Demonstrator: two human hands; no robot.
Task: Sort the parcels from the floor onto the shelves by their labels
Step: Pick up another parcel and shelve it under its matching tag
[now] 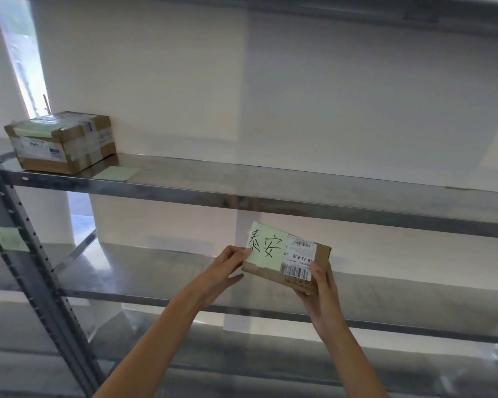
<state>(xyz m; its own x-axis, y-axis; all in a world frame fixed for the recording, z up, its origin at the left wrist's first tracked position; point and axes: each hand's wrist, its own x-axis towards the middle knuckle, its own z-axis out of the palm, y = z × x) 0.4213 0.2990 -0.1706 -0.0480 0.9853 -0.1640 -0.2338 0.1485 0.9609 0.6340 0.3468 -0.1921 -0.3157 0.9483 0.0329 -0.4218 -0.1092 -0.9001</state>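
A small brown cardboard parcel (288, 261) is held up in front of the metal shelving, between both hands, level with the gap between the upper shelf (270, 193) and the middle shelf (156, 285). It is a flat, rectangular box, tilted with its top face turned toward the camera. A pale green sticky note (266, 245) is stuck across the left half of that face, two black handwritten characters marked on it. Beside the note a white printed shipping label (299, 261) is seen, with barcodes and small print too fine to be read.

The left hand (227, 267) is closed on the parcel's left end, the thumb and fingertips pinched at the note's lower left corner. The right hand (322, 291) is wrapped around the lower right corner, fingers curled under, thumb laid against the side by the barcode. The parcel is carried clear of every shelf; nothing is touched beneath it.

The shelves are made of smooth, dull grey sheet metal, faintly reflective, with folded front lips. A perforated grey upright (41, 268) runs down at the left, a green note (10, 239) stuck to it. On the upper shelf, far left, a larger taped cardboard box (64, 142) is set against the wall, green paper on its lid; just beside it a blank green card (116, 173) lies flat on the metal. Behind, a plain matte white wall is seen.
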